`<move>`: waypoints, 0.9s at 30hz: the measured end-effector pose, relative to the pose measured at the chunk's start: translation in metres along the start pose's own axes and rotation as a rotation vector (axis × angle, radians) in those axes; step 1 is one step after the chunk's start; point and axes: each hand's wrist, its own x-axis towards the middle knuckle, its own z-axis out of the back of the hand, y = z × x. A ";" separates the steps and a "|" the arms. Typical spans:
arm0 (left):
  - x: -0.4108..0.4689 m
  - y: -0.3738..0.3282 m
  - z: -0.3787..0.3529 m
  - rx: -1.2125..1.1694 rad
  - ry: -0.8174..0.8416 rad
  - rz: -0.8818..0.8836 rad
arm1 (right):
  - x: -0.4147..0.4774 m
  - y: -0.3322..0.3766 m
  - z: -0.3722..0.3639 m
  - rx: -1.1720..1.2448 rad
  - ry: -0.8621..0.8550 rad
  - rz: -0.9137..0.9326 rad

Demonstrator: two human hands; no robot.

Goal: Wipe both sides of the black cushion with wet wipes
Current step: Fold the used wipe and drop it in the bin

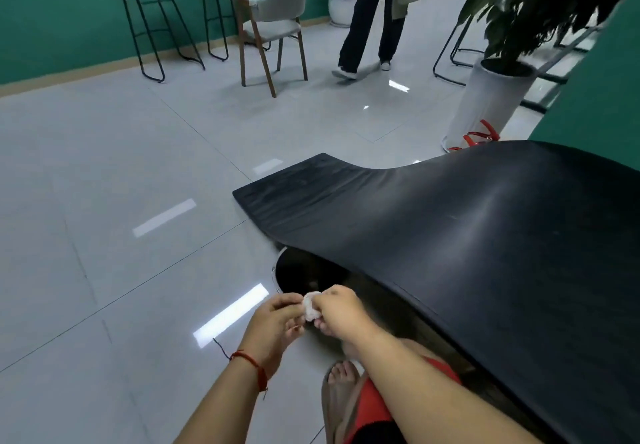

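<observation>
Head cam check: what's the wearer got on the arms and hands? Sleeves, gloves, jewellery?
No sleeves or gloves show: both forearms are bare to the frame edge. The left hand has a thin red cord bracelet at the wrist, with a loose dark thread end trailing off it. The right hand and its wrist show nothing worn.

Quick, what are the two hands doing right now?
Left hand: fingers curled on the balled-up white wipe.
Right hand: pinching the same wipe from the other side.
</observation>
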 end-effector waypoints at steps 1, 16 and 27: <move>0.012 0.005 0.003 0.008 -0.034 0.022 | 0.009 0.003 -0.005 0.095 0.014 -0.093; 0.089 0.044 -0.028 -0.229 -0.161 0.167 | 0.065 0.000 -0.009 0.473 -0.048 -0.264; 0.064 0.014 -0.044 -0.223 -0.054 0.155 | 0.005 0.016 0.008 0.469 -0.021 -0.153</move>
